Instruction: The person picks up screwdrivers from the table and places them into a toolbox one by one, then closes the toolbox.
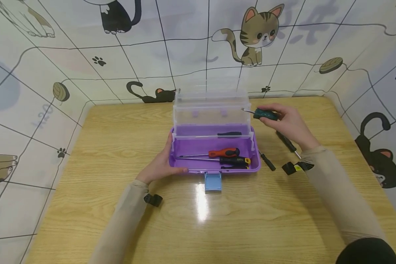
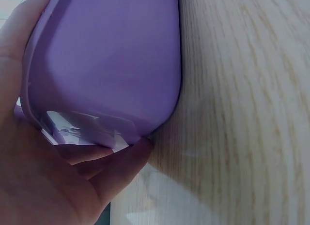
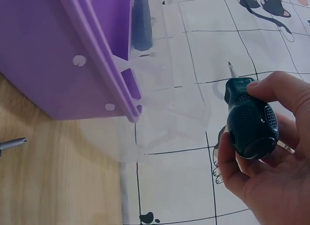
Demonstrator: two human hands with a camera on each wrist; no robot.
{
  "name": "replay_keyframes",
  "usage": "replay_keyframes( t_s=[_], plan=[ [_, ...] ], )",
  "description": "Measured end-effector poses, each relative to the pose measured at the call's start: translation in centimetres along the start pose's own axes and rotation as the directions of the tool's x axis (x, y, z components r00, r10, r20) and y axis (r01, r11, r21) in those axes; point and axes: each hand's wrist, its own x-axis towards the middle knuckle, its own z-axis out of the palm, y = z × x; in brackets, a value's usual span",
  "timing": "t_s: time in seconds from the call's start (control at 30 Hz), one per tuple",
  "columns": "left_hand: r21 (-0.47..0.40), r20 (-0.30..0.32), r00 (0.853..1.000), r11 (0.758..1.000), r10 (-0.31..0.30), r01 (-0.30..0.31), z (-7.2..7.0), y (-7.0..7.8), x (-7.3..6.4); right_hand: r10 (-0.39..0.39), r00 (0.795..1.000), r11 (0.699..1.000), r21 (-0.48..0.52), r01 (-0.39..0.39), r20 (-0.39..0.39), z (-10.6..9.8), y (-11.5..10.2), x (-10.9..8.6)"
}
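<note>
A purple toolbox (image 1: 214, 171) with its clear lid (image 1: 211, 101) raised stands on the table. My left hand (image 1: 161, 165) grips its left end, thumb along the front rim and fingers round the far corner; the left wrist view shows the smooth purple wall (image 2: 111, 51) between them. In my right hand (image 1: 292, 123) is a short screwdriver with a dark green handle (image 3: 252, 121), held between thumb and fingers above the box's back right corner, its tip pointing left. Inside the box lie a red-handled screwdriver (image 1: 223, 153), a black and yellow one (image 1: 234, 160) and other dark tools.
On the table right of the box lie a small black screwdriver (image 1: 268, 161) and a larger black-handled one (image 1: 286, 141), partly under my right wrist. A blue latch (image 1: 213, 182) hangs open at the box's front. Cat-print sheeting (image 1: 184, 55) rises behind the table's back edge.
</note>
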Motion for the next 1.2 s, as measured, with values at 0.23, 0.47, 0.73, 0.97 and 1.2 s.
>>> replay_keyframes(
  t_s=[0.23, 0.47, 0.73, 0.97, 1.2],
  plan=[
    [-0.012, -0.002, 1.000, 1.000, 0.022, -0.022, 0.1, 0.1, 0.3, -0.005, 0.999, 1.000, 0.020, 0.004, 0.049, 0.1, -0.6, 1.2],
    [-0.048, 0.019, 1.000, 0.999, 0.017, -0.016, -0.1, 2.5, 0.1, -0.018, 0.995, 0.999, -0.049, 0.022, 0.098, 0.2, -1.3, 2.5],
    [-0.034, 0.027, 0.999, 0.999, -0.020, 0.021, -0.4, 4.0, -0.4, -0.084, 0.988, 0.994, -0.055, 0.092, 0.133, 0.4, -2.2, 4.7],
    [-0.036, 0.016, 0.999, 0.999, -0.038, 0.039, -0.4, 3.9, -0.5, -0.073, 0.981, 0.997, -0.013, 0.077, 0.178, 1.0, -3.0, 6.7],
    [-0.075, 0.019, 0.999, 0.997, -0.036, 0.037, -0.4, 3.4, -0.4, -0.056, 0.970, 0.998, 0.014, 0.054, 0.235, 2.0, -3.0, 8.4]
  ],
)
